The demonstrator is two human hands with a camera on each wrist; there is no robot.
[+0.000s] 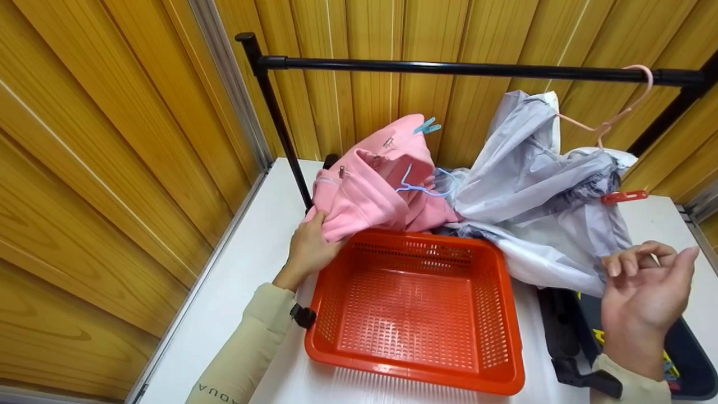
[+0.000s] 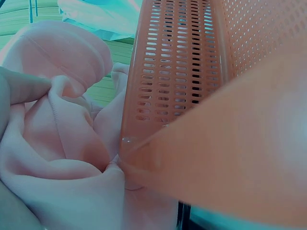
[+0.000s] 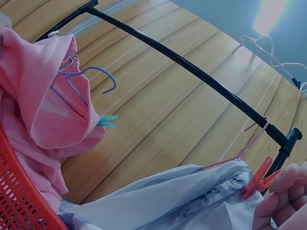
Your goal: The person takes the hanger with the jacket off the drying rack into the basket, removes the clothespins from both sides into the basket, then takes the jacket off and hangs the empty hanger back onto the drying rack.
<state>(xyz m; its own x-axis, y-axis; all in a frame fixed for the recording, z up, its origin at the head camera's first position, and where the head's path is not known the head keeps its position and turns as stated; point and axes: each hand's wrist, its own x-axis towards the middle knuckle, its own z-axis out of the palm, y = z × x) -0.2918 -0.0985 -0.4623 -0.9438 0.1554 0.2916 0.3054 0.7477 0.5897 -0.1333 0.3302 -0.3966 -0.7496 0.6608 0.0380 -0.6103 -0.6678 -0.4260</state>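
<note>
My left hand (image 1: 312,247) grips the lower edge of a pink garment (image 1: 367,193), possibly a hooded top, bunched beside the red basket. A blue hanger (image 1: 418,189) pokes out of its opening, and a teal clothespin (image 1: 428,127) is clipped on its top edge. At right, a white and grey garment (image 1: 516,168) hangs by a pink hanger (image 1: 646,84) on the rail, a red clothespin (image 1: 625,196) on its side. My right hand (image 1: 645,286), palm up with loosely bent fingers, is beside its lower edge; in the right wrist view its fingers (image 3: 288,184) appear close to the clothespin.
The red perforated basket (image 1: 387,369) stands on the white table (image 1: 261,219), in front of both garments. A black rail (image 1: 449,67) crosses above them. A dark tray (image 1: 698,353) with colourful small items lies under my right forearm. Wood-panelled walls (image 1: 129,140) enclose the left and back.
</note>
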